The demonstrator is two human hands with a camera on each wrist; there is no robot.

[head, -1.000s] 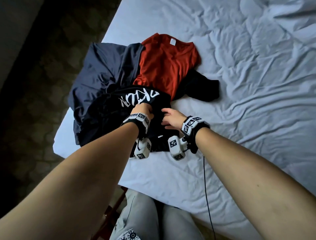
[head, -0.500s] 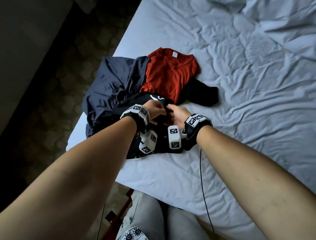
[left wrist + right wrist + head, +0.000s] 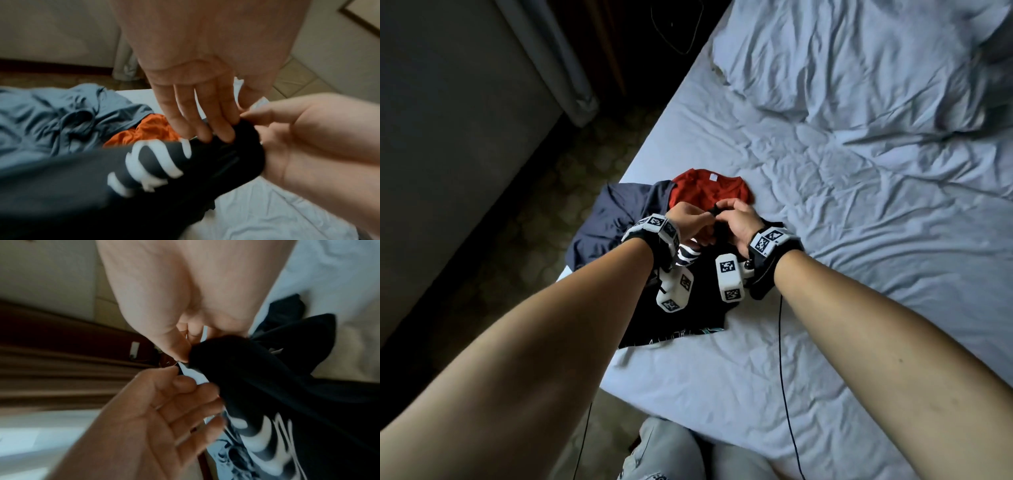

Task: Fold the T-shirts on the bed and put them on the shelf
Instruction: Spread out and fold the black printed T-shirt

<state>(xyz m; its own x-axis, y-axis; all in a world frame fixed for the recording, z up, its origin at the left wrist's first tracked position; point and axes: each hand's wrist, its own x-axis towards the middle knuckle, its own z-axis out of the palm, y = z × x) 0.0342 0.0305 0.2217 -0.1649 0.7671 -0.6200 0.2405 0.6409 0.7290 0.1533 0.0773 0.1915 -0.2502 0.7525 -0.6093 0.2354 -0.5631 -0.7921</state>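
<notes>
**Both hands held the black T-shirt above the pile**

The head view showed the whole bed point(image 3: 825, 205) with its wrinkled pale sheet, and the pile of shirts lay near its left edge. The left hand point(image 3: 688, 219) and the right hand point(image 3: 739, 222) met just over this pile, and each grip was closed on a bunch of the black T-shirt point(image 3: 688, 325). The lower part of this shirt rested on the sheet, on the near side of the pile, with a pale print along its hem.

The left wrist view showed what the head view hid: the left fingers point(image 3: 205, 126) lay almost straight on top of the black cloth, the thumb was behind it, and large white letters ran across the fabric. The right wrist view showed the right thumb and forefinger pinching the raised edge of the cloth, though this picture was blurred.

The red T-shirt point(image 3: 705, 186) lay beyond the hands, partly covered by them. The navy T-shirt point(image 3: 606, 219) lay left of the red one, at the bed's edge. Past that edge there were a dark floor point(image 3: 544, 192) and a pale wall point(image 3: 448, 120).
</notes>
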